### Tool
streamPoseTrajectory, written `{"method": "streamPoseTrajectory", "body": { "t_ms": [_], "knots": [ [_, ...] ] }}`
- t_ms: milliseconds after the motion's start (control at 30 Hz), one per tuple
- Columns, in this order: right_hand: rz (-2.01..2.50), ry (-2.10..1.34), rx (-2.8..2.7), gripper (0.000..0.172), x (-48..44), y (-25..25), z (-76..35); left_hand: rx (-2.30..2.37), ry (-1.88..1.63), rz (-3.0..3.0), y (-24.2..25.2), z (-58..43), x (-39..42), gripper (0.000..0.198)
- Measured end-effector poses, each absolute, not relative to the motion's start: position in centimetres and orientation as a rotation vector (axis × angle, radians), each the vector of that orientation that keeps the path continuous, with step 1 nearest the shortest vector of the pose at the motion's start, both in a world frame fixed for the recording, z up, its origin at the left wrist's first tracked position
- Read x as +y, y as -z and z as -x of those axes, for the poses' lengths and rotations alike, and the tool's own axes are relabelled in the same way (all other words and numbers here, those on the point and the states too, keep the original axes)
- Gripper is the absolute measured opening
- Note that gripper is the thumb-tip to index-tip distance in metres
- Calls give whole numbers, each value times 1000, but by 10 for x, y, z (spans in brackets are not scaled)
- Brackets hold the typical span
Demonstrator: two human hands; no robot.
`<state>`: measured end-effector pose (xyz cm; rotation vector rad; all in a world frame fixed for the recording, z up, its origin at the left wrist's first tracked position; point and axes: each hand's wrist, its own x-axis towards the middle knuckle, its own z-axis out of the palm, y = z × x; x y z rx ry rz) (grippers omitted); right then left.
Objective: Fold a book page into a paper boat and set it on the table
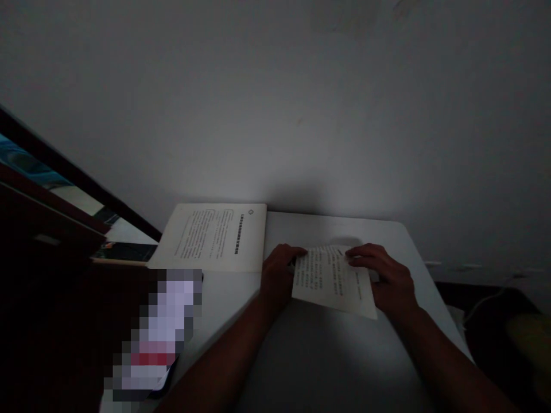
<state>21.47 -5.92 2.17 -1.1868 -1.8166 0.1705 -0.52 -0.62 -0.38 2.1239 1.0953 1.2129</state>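
A printed sheet of paper is held over the white table, its far edge curled and its near corner lifted toward me. On its left edge my left hand is closed, thumb and fingers pinching the paper. At the right, my right hand grips the far right edge, its fingertips lying on the printed side. Part of each hand's grip is hidden behind the sheet. Left of my left hand, a larger printed page or booklet lies flat with its text turned sideways.
The white table stands against a grey wall. A phone-like device with a blurred-out screen lies at the table's left edge. Dark wooden furniture is at the left. A thin cable and dark objects sit beyond the right edge.
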Motion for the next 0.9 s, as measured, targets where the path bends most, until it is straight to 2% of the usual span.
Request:
{"method": "streamPoseTrajectory", "body": {
  "t_ms": [100, 467, 667, 767, 900],
  "knots": [
    [1132, -235, -1908, 3, -57, -23, -217, 1059, -1165, -2242, 3, 6, -6, 19],
    [1144, -312, -2172, 17, -52, -13, -225, 1134, -640, -2577, -2, 14, -2, 17],
    [1162, -391, -2188, 24, -52, -13, -226, 1184, -555, -2580, -3, 13, -2, 15],
    [1323, -376, -2116, 15, -53, -9, -225, 1208, -542, -2602, -2, 12, -2, 12],
    [1587, -337, -1946, 23, -53, -3, -224, 1249, -475, -2645, -3, 11, -4, 18]
  ]
}}
